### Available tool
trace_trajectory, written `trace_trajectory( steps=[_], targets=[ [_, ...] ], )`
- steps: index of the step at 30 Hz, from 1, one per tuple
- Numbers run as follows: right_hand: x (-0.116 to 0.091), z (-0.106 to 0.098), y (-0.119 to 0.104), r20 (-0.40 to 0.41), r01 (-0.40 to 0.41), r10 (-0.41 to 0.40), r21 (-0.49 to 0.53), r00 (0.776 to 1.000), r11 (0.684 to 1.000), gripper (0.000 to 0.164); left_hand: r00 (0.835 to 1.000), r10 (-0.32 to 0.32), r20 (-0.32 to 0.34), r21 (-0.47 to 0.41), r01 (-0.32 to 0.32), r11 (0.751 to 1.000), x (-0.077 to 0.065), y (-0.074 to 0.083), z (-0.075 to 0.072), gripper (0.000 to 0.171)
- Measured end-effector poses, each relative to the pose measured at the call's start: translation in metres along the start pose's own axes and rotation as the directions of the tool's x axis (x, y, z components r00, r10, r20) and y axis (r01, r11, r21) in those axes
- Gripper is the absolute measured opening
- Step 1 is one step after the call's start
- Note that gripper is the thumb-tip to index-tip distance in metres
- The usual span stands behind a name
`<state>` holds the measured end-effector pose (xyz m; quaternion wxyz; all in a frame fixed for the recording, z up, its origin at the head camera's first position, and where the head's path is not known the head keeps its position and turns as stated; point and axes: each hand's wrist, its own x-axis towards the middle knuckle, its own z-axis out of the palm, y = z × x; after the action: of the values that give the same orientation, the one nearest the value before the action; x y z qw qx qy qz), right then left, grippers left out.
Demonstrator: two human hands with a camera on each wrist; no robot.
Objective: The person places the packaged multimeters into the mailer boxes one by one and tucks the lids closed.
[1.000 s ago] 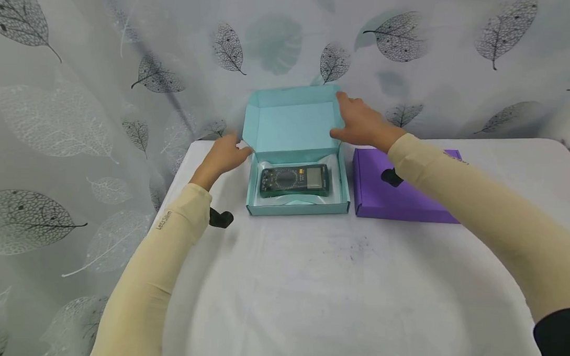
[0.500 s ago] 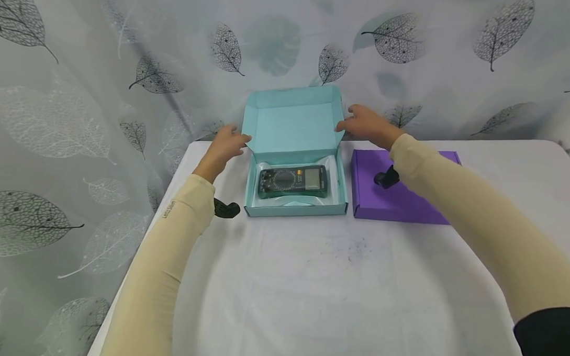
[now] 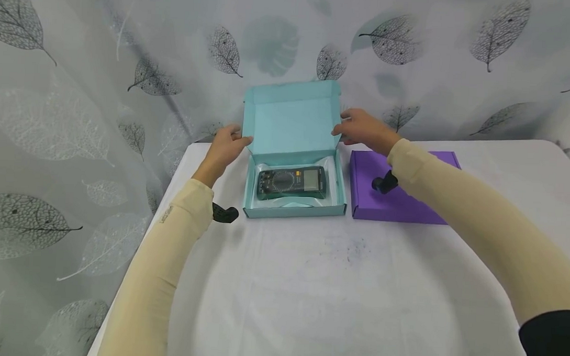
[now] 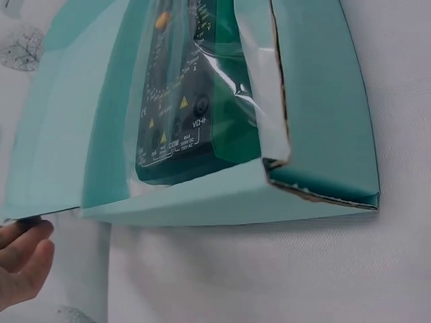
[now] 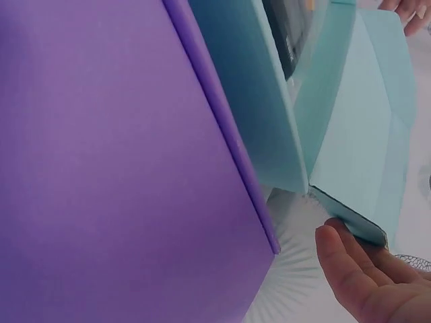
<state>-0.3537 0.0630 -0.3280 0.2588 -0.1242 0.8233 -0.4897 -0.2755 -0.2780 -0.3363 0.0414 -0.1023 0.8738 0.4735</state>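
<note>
A teal cardboard box (image 3: 293,210) stands on the table with its lid (image 3: 291,120) raised and leaning back. Inside, a dark green and black multimeter (image 3: 291,182) lies in clear plastic wrapping, its dial and grey display facing up. My left hand (image 3: 226,150) grips the lid's left edge low down; in the left wrist view its fingertips (image 4: 30,225) meet the lid's corner. At the opposite edge, my right hand (image 3: 364,129) holds the lid's side flap (image 5: 350,215), some fingers hidden behind it.
A closed purple box (image 3: 406,203) lies close to the teal box's right side, partly under my right forearm. White cloth (image 3: 309,304) covers the table. Behind and to the left hangs a leaf-printed curtain (image 3: 270,46).
My right hand has come down from the lid's upper right corner to its side edge. My left hand has shifted slightly up to the lid's left edge. The multimeter stays in the box.
</note>
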Motion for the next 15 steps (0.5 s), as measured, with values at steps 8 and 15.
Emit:
trace_trajectory(
  steps=[8,15],
  targets=[
    [-0.003,0.004,0.001,-0.059,0.061,-0.059,0.032,0.997,0.998,0.078,1.000,0.020,-0.024,0.033,-0.019,0.999,-0.006,-0.003,-0.002,0.083],
    [-0.013,0.002,-0.002,-0.075,0.101,-0.101,-0.002,0.992,0.995,0.069,0.992,0.127,-0.021,0.054,-0.125,0.991,-0.009,-0.005,-0.004,0.072]
  ],
)
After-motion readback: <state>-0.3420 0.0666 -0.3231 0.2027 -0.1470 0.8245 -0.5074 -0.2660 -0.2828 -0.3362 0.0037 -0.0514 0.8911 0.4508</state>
